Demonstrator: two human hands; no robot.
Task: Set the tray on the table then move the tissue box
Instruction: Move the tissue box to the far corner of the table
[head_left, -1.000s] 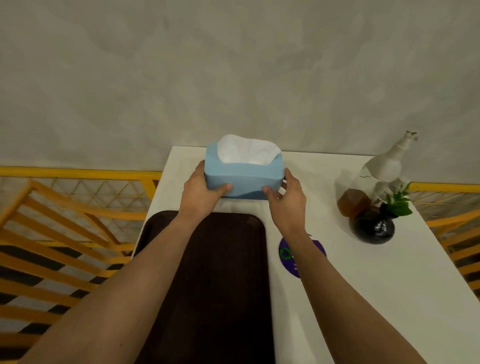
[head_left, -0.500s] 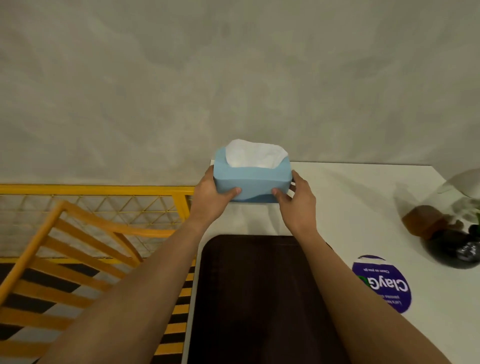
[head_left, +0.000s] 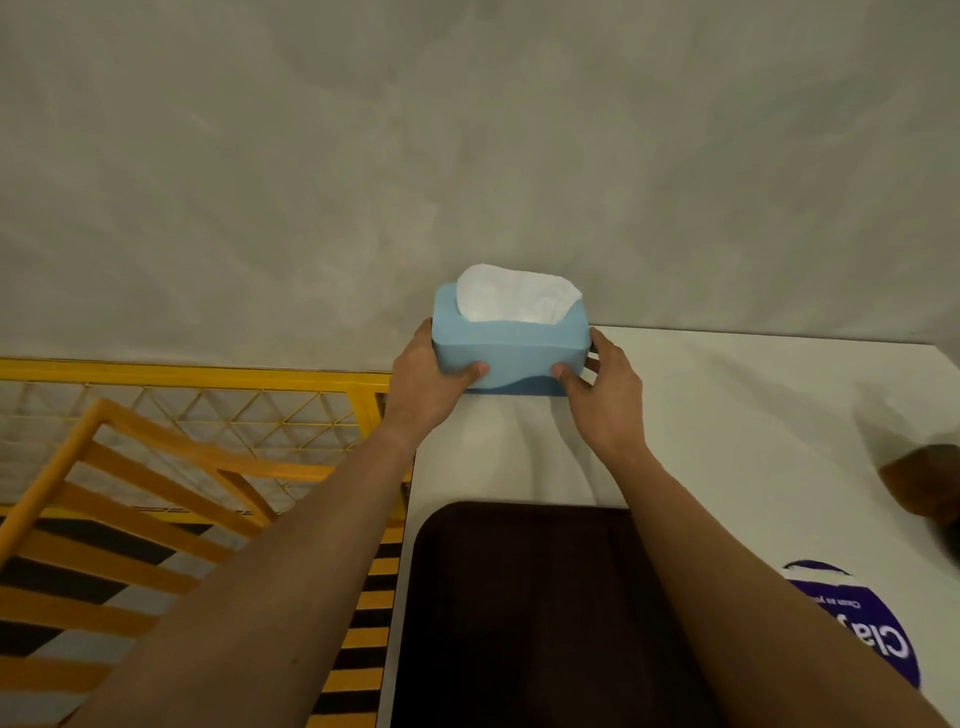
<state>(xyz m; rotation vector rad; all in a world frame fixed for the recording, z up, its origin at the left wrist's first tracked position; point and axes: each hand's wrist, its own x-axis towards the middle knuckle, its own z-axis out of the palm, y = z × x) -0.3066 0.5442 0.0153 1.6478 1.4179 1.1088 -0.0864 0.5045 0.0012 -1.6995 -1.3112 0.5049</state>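
Observation:
A light blue tissue box (head_left: 511, 345) with white tissue poking out of its top sits at the far left corner of the white table (head_left: 727, 415), close to the grey wall. My left hand (head_left: 426, 384) grips its left end and my right hand (head_left: 605, 389) grips its right end, thumbs on the near face. Whether the box rests on the table or hovers just above it I cannot tell. A dark brown tray (head_left: 519, 613) lies flat on the table near me, between my forearms.
A round purple sticker (head_left: 862, 629) lies on the table to the right of the tray. A dark rounded object (head_left: 930, 483) is cut off at the right edge. Yellow railings (head_left: 182, 467) and a black-and-yellow striped floor lie left of the table.
The box, held in both hands, has moved away from me toward the table's far left corner. My view has swung left, so the vase and plant have slid out of the frame.

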